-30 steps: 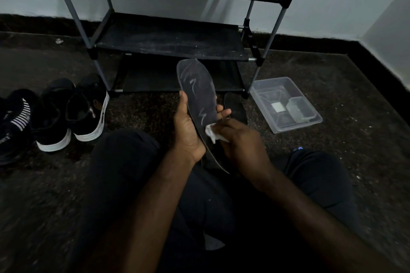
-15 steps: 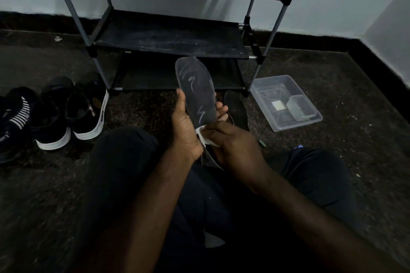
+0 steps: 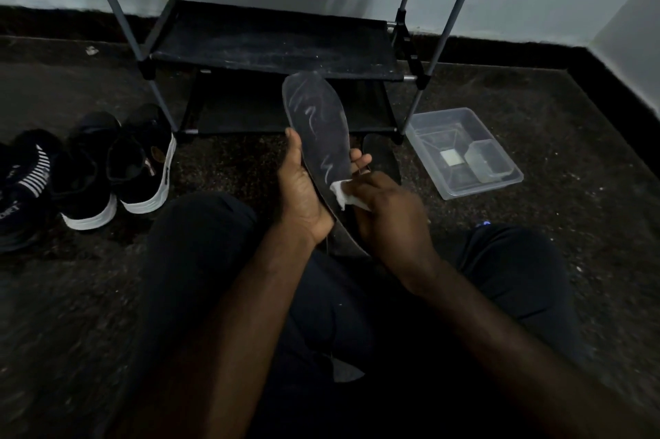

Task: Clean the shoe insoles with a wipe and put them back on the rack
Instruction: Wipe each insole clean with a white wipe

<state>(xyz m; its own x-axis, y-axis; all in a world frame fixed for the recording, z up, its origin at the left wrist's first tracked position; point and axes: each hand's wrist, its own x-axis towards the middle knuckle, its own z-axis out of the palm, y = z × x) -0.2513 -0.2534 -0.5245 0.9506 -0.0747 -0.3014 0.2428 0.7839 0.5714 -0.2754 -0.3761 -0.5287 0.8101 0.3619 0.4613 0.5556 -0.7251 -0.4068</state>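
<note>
I sit on the floor facing the black shoe rack (image 3: 275, 45). My left hand (image 3: 303, 192) grips a dark grey insole (image 3: 318, 124) from behind, thumb on its left edge and fingertips showing at its right edge. The insole points up and away, with pale smears on its face. My right hand (image 3: 389, 210) pinches a white wipe (image 3: 344, 194) and presses it against the insole's lower half. A second dark insole (image 3: 382, 156) lies on the floor behind my hands, partly hidden.
A clear plastic tub (image 3: 464, 153) with small items inside sits on the floor at the rack's right. Black shoes with white soles (image 3: 118, 170) stand to the left. My dark-trousered legs (image 3: 200, 278) fill the foreground. The wall corner is at right.
My right hand with the wipe has shifted slightly along the lower part of the insole. My left hand keeps the insole in nearly the same place.
</note>
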